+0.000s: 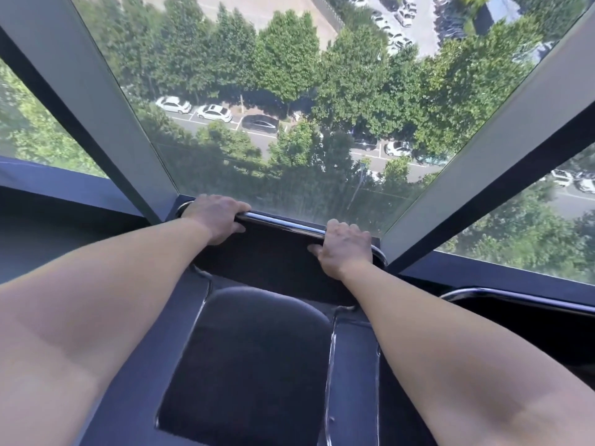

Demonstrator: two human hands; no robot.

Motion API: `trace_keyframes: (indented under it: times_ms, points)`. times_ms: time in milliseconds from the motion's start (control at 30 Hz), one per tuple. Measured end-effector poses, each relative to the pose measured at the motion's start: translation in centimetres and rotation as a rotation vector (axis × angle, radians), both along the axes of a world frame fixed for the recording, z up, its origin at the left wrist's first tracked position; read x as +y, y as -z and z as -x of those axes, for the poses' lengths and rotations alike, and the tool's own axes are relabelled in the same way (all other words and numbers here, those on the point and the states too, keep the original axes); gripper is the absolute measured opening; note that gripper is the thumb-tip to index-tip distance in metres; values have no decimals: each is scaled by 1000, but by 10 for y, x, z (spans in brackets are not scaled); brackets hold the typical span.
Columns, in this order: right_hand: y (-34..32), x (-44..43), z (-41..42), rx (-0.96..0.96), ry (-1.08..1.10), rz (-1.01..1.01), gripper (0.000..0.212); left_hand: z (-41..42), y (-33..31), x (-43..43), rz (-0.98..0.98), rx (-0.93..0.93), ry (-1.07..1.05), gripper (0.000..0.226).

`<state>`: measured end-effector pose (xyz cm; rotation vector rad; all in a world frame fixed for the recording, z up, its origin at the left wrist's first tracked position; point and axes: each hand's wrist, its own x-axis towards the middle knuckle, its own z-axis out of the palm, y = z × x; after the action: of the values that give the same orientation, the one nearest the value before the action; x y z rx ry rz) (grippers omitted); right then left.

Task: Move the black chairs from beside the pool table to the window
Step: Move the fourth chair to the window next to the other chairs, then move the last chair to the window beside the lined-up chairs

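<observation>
A black chair [254, 358] with a chrome tube frame stands right in front of me, its backrest up against the window [289, 107]. My left hand [217, 217] grips the chrome top rail [283, 223] of the backrest at its left end. My right hand [346, 246] grips the same rail near its right end. The padded black seat lies below between my forearms. The chair's legs are hidden.
A second black chair [515, 302] with a chrome rail stands at the right, also by the glass. Grey window posts [106, 101] rise on both sides of the pane. A dark sill [64, 185] runs along the window. Trees and parked cars lie far below outside.
</observation>
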<state>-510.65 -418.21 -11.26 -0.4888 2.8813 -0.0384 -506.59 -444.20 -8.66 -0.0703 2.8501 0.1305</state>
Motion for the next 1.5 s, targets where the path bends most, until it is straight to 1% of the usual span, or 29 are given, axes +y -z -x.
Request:
trace_keyframes:
  times_ms: [67,133,333,467,533,600,667,733,767,833,900,1000,1067,1167,1200,1233,1267,1300,1333,1367,1500]
  points:
    - [1,2,-7,17,-9,2,48,-6,-1,-1,-3,14,-14,21]
    - [0,3,-16,35,-15,1,46,-16,-1,0,39,20,-8,25]
    - [-3,9,-40,67,-70,-8,42,-45,-6,10,47,-11,-64,19]
    - [-3,6,-47,39,-98,-17,42,-67,-5,13,136,-45,-72,23]
    - [-7,7,-46,-4,-93,-13,40,-74,-3,18,140,-67,-90,39]
    - [-16,5,-45,-97,-114,-38,42,-89,-10,23,77,-102,-135,64]
    - [-28,6,-43,-204,-140,-134,49,-106,-17,29,22,-85,-152,74]
    - [-48,-11,-50,-203,-224,-244,60,-135,-31,21,27,-58,-196,73]
    - [-59,-27,-57,-156,-302,-265,61,-153,-41,13,30,-60,-229,71]
    - [-84,-71,-85,-70,-502,-243,57,-199,-62,-8,44,-67,-318,65]
    - [-106,-114,-121,-53,-654,-223,55,-247,-81,-28,52,-81,-404,59]
    - [-137,-186,-202,-39,-893,-228,53,-353,-112,-62,69,-97,-586,56]
    - [-154,-228,-269,-43,-1033,-220,50,-441,-131,-75,70,-108,-725,55]
    - [-173,-277,-396,-51,-1234,-208,49,-590,-154,-78,60,-116,-952,58]
    - [-178,-289,-456,-46,-1330,-201,50,-654,-160,-70,67,-121,-1041,58]
    - [-182,-294,-501,-43,-1399,-204,51,-698,-165,-63,68,-119,-1099,59]
    - [-186,-297,-565,-41,-1490,-195,52,-762,-169,-49,68,-109,-1181,59]
    - [-189,-296,-610,-43,-1557,-194,52,-804,-172,-37,65,-108,-1234,58]
    - [-192,-292,-678,-39,-1649,-191,53,-868,-175,-16,64,-107,-1315,58]
    - [-196,-287,-724,-37,-1721,-196,53,-907,-177,-1,67,-106,-1355,57]
    - [-214,-227,-949,-27,-2056,-224,55,-1100,-186,96,72,-163,-1548,58]
